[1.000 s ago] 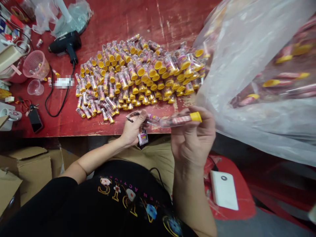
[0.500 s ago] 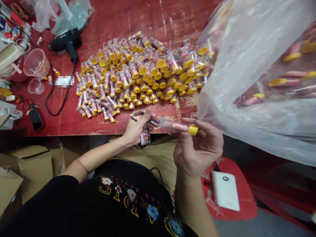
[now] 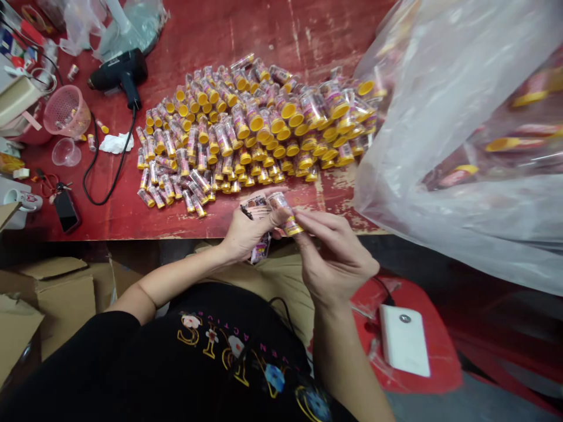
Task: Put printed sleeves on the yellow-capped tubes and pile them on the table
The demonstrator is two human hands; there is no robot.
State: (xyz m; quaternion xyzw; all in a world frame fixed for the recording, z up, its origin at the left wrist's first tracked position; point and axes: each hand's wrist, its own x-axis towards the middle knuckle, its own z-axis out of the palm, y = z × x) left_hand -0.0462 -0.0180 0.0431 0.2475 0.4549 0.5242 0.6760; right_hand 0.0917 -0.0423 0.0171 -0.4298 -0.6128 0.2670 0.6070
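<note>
My left hand point(image 3: 244, 233) is closed around several printed plastic wrappers point(image 3: 261, 248), which stick out below its fingers. Its thumb also presses on a small clear tube point(image 3: 281, 206) with a pink and purple printed band and a yellow cap. My right hand point(image 3: 338, 257) pinches the same tube near the capped end, fingertips close to my left thumb. What the tube contains is too small to make out. Just beyond both hands, a large heap of similar capped tubes point(image 3: 246, 126) lies on the red table point(image 3: 206, 228).
A big translucent bag point(image 3: 396, 170) of tubes takes up the right side. At left are a black heat gun point(image 3: 121, 76) with its cord, a pink basket point(image 3: 65, 111), a phone point(image 3: 65, 211) and a mug point(image 3: 24, 200). A white device point(image 3: 404, 340) rests on a red stool point(image 3: 440, 357).
The tube has swung from lying lengthwise toward the right to pointing its cap at me. My right hand has moved left, closer to my left hand, and its fingers have closed in.
</note>
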